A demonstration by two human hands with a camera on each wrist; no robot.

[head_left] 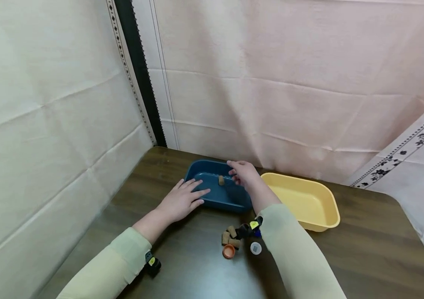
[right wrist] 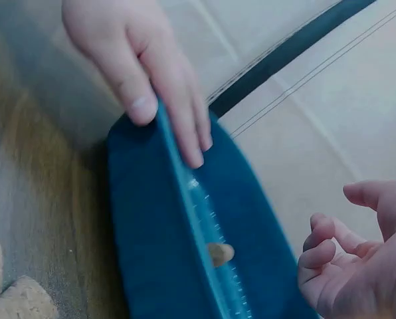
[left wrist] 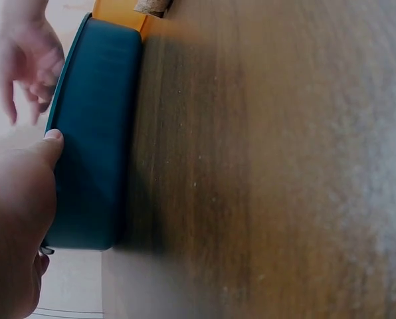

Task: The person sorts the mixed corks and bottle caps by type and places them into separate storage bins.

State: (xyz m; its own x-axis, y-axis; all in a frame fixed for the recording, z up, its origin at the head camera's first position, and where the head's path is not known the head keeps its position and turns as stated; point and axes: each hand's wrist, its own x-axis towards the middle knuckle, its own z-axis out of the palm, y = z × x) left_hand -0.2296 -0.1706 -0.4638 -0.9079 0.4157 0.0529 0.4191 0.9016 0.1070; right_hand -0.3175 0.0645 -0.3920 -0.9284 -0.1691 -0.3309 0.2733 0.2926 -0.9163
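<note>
A deep blue plastic bin (head_left: 230,202) stands at the back of the table with one cork (head_left: 221,180) lying inside it. My left hand (head_left: 182,201) holds the bin's left front corner. In the right wrist view its thumb lies outside the rim and its fingers (right wrist: 185,126) reach inside. Over the bin's right side hovers my right hand (head_left: 245,174), with loosely bent fingers and nothing held; in the right wrist view, the cork shows apart from it.
Right of the blue bin sits a yellow bin (head_left: 301,199). Several corks (head_left: 231,238) lie in front, partly by the right wrist camera, beside an orange cap (head_left: 228,251), a white cap (head_left: 255,248) and something blue. Cloth walls (head_left: 272,83) border the table.
</note>
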